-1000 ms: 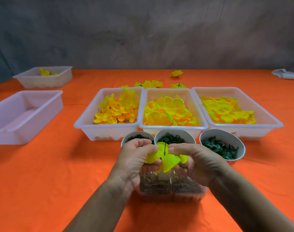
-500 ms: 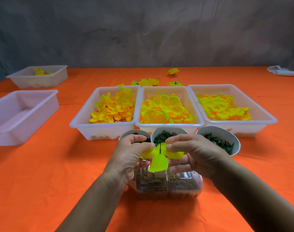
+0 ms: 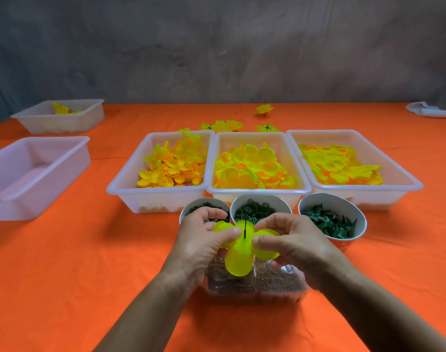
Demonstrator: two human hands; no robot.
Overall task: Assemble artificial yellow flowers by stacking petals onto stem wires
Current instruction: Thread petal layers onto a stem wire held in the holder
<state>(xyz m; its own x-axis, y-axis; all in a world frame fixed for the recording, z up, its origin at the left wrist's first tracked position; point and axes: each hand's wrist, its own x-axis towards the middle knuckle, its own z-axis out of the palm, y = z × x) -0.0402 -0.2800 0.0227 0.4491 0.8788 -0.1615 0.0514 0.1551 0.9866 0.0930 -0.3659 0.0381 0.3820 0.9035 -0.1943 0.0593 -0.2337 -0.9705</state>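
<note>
Nearest the camera, a clear plastic compartment box [image 3: 254, 283] of small brown parts sits on the orange-covered worktop [image 3: 77, 262], and both hands work just above it. The left hand [image 3: 204, 240] and the right hand [image 3: 293, 240] each pinch one side of a yellow-green fabric petal layer [image 3: 239, 260], thumbs close on either side of its centre. A thin dark stem wire [image 3: 245, 228] pokes up through the middle of the petals, so the layer is already threaded and looks to be partway down.

To do this step well, I would keep the thumbs pressing evenly beside the hole and slide the layer straight along the wire; a lopsided push could tear the hole or bend the wire. Check the lobes open evenly before adding another.

Just behind the hands stand three round bowls of dark green fittings; the right-hand bowl [image 3: 332, 219] holds spiky green pieces. Beyond them three white plastic trays sit side by side, the middle tray [image 3: 258, 191] heaped with yellow petals, probably the source of further layers. Farthest back, a few finished yellow flowers [image 3: 221, 125] lie on the cloth.
</note>
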